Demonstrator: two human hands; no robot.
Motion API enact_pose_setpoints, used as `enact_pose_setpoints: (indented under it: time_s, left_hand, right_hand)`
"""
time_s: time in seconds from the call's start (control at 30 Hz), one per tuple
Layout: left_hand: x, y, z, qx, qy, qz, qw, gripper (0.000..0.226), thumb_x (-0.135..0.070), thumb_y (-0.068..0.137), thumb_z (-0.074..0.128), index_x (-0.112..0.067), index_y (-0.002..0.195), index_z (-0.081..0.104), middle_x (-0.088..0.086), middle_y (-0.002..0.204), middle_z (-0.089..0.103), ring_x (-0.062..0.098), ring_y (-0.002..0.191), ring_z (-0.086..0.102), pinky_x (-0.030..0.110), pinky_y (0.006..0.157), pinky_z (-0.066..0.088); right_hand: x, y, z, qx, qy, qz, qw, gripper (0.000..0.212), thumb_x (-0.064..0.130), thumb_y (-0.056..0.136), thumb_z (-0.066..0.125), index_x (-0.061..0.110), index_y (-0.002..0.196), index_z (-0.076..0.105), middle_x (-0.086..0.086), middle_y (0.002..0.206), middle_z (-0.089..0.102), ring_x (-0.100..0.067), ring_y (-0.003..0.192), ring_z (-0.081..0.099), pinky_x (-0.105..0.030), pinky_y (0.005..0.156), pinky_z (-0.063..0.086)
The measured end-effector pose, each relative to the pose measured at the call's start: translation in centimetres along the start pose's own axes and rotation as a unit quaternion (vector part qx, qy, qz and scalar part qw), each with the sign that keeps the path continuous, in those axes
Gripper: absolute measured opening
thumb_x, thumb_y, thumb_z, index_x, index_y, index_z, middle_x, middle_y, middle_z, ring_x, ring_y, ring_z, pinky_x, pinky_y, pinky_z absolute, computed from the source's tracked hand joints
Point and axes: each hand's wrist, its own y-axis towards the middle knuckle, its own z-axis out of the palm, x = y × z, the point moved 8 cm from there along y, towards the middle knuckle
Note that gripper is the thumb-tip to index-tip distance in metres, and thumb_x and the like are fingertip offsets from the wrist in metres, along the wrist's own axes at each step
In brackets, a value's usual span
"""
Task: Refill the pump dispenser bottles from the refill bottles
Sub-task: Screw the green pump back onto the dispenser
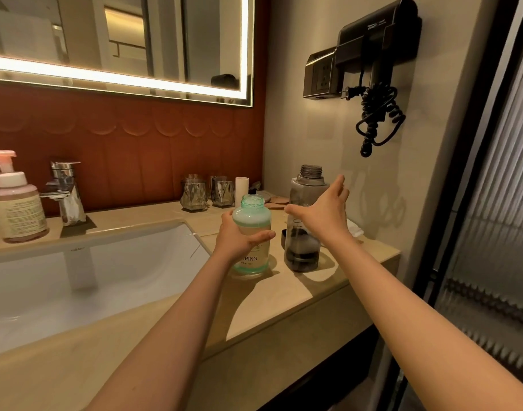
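A clear teal-tinted plastic bottle with an open, capless neck is stood upright on the beige stone countertop, just right of the white sink basin. It is gripped round its middle by the left hand, thumb wrapped across the front. Just beside it, to the right, a dark grey translucent bottle, also uncapped, is stood upright. The right hand is spread wide in front of this bottle's upper body, nothing held; contact cannot be told. A small black cap is seen between the bottle bases. A pink pump dispenser bottle is placed far left, beside the chrome faucet.
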Motion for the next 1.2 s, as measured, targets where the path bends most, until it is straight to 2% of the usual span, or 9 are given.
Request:
enact_pose_setpoints:
  time_s: [0.13,0.23,0.3,0.43,0.57,0.73,0.9,1.07,1.2]
  left_hand:
    - [0.0,0.0,0.0,0.013,-0.018,-0.003,1.000,0.106,-0.026,0.064,0.084,-0.012,0.140,0.012,0.009,0.138,0.041,0.027,0.127,0.042,0.049,0.107,0.035]
    - [-0.1,0.0,0.0,0.017,-0.022,-0.003,1.000,0.109,-0.023,0.063,0.084,-0.010,0.142,0.010,0.011,0.138,0.042,0.028,0.126,0.043,0.051,0.105,0.037]
    - [-0.2,-0.1,-0.2,0.021,-0.020,-0.002,1.000,0.104,-0.013,0.067,0.082,-0.008,0.142,0.010,0.012,0.136,0.043,0.027,0.124,0.046,0.048,0.103,0.040]
    - [-0.2,-0.9,0.0,0.112,0.017,0.012,0.993,0.107,0.006,0.069,0.075,-0.011,0.145,0.003,0.010,0.140,0.036,0.021,0.125,0.042,0.039,0.103,0.040]
    - [1.4,-1.1,-1.3,0.150,0.055,-0.020,0.987,0.108,0.008,0.072,0.071,-0.023,0.148,0.001,0.010,0.145,0.033,0.022,0.130,0.036,0.038,0.101,0.040]
    - [2.3,0.5,-3.4,0.118,0.109,-0.028,0.987,0.078,0.016,0.079,0.046,-0.016,0.146,0.020,0.015,0.142,0.038,0.027,0.131,0.036,0.032,0.088,0.042]
    - [3.6,3.4,-4.9,0.036,0.212,-0.019,0.976,0.063,0.005,0.083,0.054,-0.016,0.140,0.035,0.010,0.140,0.043,0.026,0.128,0.040,0.036,0.100,0.040]
    - [4.6,6.1,-4.4,0.013,0.404,0.012,0.915,0.056,-0.021,0.089,0.057,-0.021,0.140,0.034,0.006,0.144,0.039,0.026,0.130,0.038,0.042,0.104,0.035]
    - [4.5,8.4,-3.2,0.009,0.433,0.032,0.901,0.055,-0.029,0.092,0.054,-0.021,0.142,0.032,0.006,0.147,0.034,0.027,0.133,0.035,0.045,0.105,0.031]
  right_hand:
    - [3.6,-3.0,-1.3,-0.128,-0.022,-0.203,0.971,0.075,0.005,0.084,0.062,0.002,0.146,0.021,-0.014,0.149,0.024,-0.022,0.135,0.029,-0.009,0.099,0.021]
    - [5.2,-4.7,0.7,-0.090,-0.039,-0.276,0.956,0.067,-0.002,0.081,0.057,0.003,0.143,0.031,-0.013,0.143,0.035,-0.021,0.128,0.038,-0.005,0.094,0.025]
    - [4.9,-4.9,3.0,-0.007,-0.036,-0.243,0.969,0.070,0.003,0.084,0.057,0.007,0.146,0.025,-0.008,0.147,0.029,-0.017,0.132,0.034,-0.005,0.095,0.022]
    - [2.4,-4.9,6.9,0.099,0.010,-0.100,0.990,0.092,0.018,0.081,0.069,0.011,0.150,0.008,-0.004,0.153,0.017,-0.021,0.139,0.024,-0.029,0.110,0.026]
    - [0.7,-4.4,9.5,0.126,0.072,-0.010,0.989,0.098,0.022,0.073,0.079,0.013,0.145,0.014,-0.006,0.145,0.029,-0.023,0.134,0.033,-0.033,0.105,0.034]
    - [-0.1,-3.5,11.4,0.109,0.131,0.026,0.985,0.092,0.020,0.068,0.083,0.015,0.138,0.023,-0.005,0.136,0.044,-0.022,0.124,0.045,-0.031,0.095,0.041]
    - [-0.8,-1.7,12.6,0.108,0.120,0.053,0.986,0.078,0.026,0.068,0.082,0.013,0.128,0.034,-0.004,0.128,0.052,-0.021,0.117,0.051,-0.028,0.082,0.041]
    - [-1.4,-0.4,13.4,0.111,0.125,0.019,0.986,0.078,0.028,0.067,0.083,0.017,0.129,0.037,0.000,0.124,0.054,-0.017,0.114,0.053,-0.026,0.081,0.043]
    - [-1.8,0.3,13.7,0.100,0.120,0.001,0.988,0.076,0.031,0.065,0.083,0.019,0.126,0.040,0.004,0.118,0.057,-0.012,0.106,0.055,-0.024,0.079,0.044]
